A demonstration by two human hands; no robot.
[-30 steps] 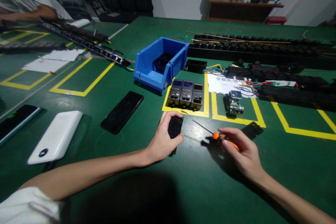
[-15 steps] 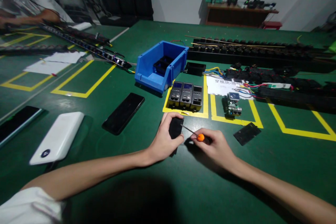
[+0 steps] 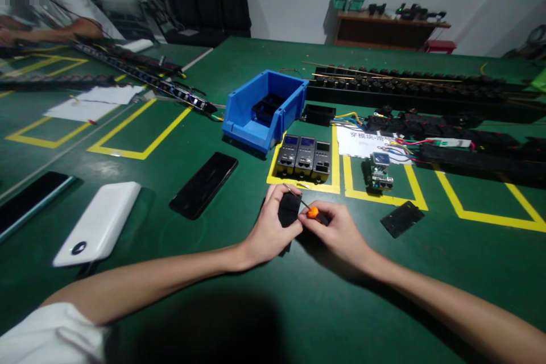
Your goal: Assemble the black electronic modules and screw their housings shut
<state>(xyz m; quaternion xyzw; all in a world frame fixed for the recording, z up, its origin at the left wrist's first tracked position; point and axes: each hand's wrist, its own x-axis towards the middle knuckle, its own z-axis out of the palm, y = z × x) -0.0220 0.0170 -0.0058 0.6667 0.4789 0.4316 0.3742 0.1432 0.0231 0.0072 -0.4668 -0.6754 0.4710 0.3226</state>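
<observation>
My left hand (image 3: 268,227) is closed around a small black module (image 3: 288,210) held on the green table (image 3: 239,290). My right hand (image 3: 336,230) grips a small screwdriver with an orange handle (image 3: 313,212); its thin shaft reaches over the top of the black module. Both hands meet just in front of three grey display modules (image 3: 303,157) standing in a yellow-taped square. A flat black cover plate (image 3: 401,218) lies to the right of my right hand.
A blue bin (image 3: 263,109) with black parts sits behind the modules. A black phone (image 3: 205,183), a white power bank (image 3: 99,222) and another phone (image 3: 29,200) lie left. Long black power strips (image 3: 426,91) and coloured wires fill the right rear. Another person sits far left.
My right hand has moved left with the screwdriver, from beside the cover plate to the black module, and the shaft now lies over it. The left hand has kept its hold.
</observation>
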